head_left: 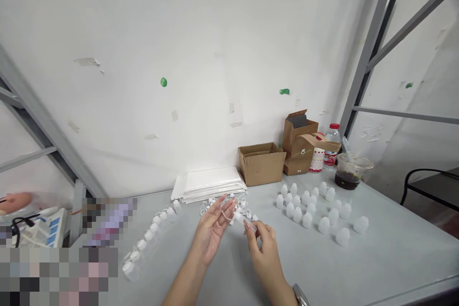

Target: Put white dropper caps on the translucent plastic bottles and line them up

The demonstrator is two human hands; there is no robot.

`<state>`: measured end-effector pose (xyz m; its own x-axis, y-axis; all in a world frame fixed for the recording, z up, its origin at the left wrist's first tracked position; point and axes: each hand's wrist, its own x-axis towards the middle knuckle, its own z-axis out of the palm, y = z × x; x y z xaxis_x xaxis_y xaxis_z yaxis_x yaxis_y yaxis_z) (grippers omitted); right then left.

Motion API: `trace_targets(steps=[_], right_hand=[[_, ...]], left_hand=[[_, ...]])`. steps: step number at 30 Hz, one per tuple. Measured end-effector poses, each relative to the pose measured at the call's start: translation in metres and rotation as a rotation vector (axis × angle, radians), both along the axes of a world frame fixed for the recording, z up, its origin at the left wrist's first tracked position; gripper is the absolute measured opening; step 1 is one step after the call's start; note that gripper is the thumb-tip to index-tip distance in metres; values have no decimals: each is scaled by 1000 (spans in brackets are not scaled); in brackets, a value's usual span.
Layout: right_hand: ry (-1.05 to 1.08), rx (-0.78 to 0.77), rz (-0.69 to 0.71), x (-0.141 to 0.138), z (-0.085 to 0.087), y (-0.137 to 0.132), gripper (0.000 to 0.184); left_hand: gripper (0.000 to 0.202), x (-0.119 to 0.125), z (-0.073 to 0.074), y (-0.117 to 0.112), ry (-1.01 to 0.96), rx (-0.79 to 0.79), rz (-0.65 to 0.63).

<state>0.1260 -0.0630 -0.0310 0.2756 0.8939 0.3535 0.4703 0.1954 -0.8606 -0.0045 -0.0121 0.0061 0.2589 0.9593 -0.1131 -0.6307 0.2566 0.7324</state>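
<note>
Near the middle of the grey table, my right hand [263, 244] pinches a small translucent bottle [253, 226] with a white cap [238, 217] at its left end. A thin white strap [226, 216] loops from the cap toward my left hand [211, 235]. That hand is turned palm up with its fingers stretched out, touching or very close to the strap. Behind both hands lies a pile of white caps with straps [245, 205], partly hidden by my fingers. A row of capped bottles [142, 245] runs along the left; several uncapped translucent bottles [307, 220] stand upright on the right.
White flat packets [211, 184] are stacked at the back by the wall. Beside them stand an open cardboard box [262, 167], a brown paper bag [300, 153], a red-capped bottle [332, 146] and a cup of dark drink [348, 179]. Blurred items lie at the far left.
</note>
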Motion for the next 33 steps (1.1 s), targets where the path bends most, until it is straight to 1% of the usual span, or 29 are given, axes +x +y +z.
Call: trace_targets(steps=[7, 14, 23, 29, 33], right_hand=[[16, -36, 15, -1, 3, -2, 35], [-75, 11, 81, -3, 4, -4, 34], [-109, 6, 82, -2, 3, -3, 33], [-146, 11, 73, -2, 3, -2, 34], [-192, 23, 73, -2, 3, -1, 34]], left_hand=[[34, -2, -2, 2, -23, 28, 41], [34, 0, -1, 2, 20, 49, 96], [34, 2, 1, 0, 74, 57, 100], [32, 1, 0, 1, 86, 50, 89], [35, 2, 1, 0, 123, 90, 99]])
